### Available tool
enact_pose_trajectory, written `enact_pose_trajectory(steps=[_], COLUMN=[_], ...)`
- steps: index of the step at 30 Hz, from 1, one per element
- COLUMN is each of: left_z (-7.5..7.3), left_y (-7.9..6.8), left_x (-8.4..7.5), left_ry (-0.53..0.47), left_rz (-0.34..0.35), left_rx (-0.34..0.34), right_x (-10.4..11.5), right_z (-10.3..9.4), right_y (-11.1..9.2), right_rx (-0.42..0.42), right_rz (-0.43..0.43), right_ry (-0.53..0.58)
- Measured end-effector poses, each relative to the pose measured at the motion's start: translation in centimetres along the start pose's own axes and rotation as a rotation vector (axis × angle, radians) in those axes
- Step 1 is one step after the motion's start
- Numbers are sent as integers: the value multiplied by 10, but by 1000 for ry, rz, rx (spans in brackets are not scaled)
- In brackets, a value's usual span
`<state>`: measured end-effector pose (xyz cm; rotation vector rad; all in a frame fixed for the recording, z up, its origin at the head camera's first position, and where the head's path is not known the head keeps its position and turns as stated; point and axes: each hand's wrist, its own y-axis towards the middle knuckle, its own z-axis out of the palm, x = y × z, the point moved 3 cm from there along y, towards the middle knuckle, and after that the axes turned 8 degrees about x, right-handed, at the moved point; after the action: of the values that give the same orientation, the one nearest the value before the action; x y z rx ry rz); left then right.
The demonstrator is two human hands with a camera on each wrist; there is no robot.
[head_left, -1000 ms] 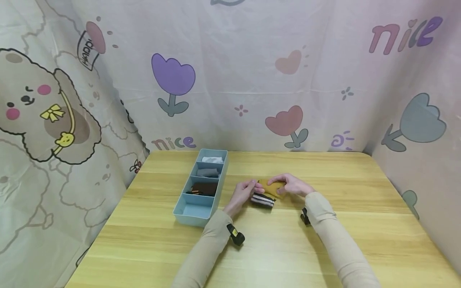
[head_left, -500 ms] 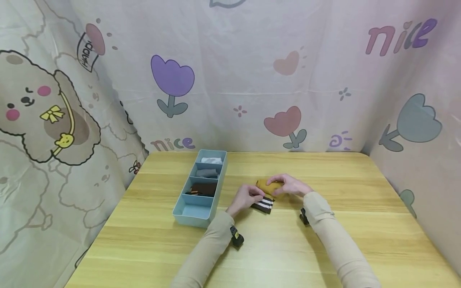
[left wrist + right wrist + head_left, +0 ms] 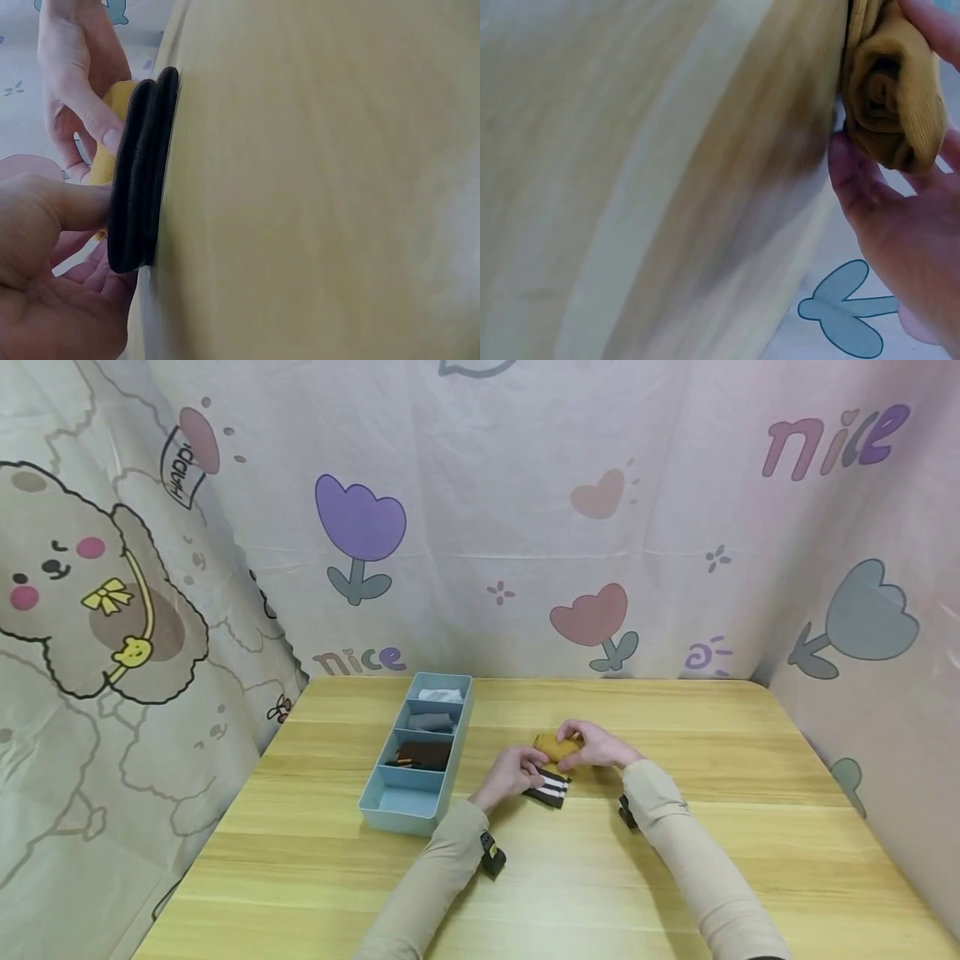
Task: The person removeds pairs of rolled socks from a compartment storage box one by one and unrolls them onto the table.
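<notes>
A mustard-yellow sock (image 3: pixel 553 747) with a dark, white-striped cuff (image 3: pixel 551 787) lies on the table between the two hands. Its yellow part is rolled up, and the spiral end of the roll (image 3: pixel 885 101) shows in the right wrist view. My right hand (image 3: pixel 597 746) holds this roll between thumb and fingers. From the left, my left hand (image 3: pixel 513 772) pinches the sock where yellow meets stripes. In the left wrist view the folded cuff edge (image 3: pixel 142 172) faces the camera, with the left thumb behind it; some left fingertips are hidden.
Left of the hands stands a long light-blue divided box (image 3: pixel 405 822). Its compartments hold a white folded cloth item (image 3: pixel 441 696), a grey one (image 3: pixel 431 722) and a dark brown one (image 3: pixel 423 755); the nearest compartment shows its bare floor. A printed curtain (image 3: pixel 480 527) hangs behind the table.
The striped cuff has come down flatter toward the near side, showing its stripes more. The yellow part is bunched into a tighter roll. My right hand has shifted slightly left; the box stays put.
</notes>
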<state>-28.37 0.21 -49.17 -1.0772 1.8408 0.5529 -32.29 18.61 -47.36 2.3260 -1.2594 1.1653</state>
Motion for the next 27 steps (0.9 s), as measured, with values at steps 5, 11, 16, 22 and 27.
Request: enact_pose_trajectory(steps=[5,11,16,22,27], left_z=[0,-4,-6,-8,-9], left_y=[1,1,1,0,-1], left_x=[0,-2,-3,-4,-2], left_ry=[8,21,-15,-47,-31], left_rz=[-29,-37,-65,-107,-131], left_rx=[19,36,83,110,113], right_x=[1,7,5,1,-3], right_z=[-2,-4,-4,-5,-9], right_y=[-1,1,4,7,10], right_rx=[-63,-97,-115,-98,-32], right_rz=[1,-57,-80,-109,-99], right_ry=[-31,-46,-54,-47,-79])
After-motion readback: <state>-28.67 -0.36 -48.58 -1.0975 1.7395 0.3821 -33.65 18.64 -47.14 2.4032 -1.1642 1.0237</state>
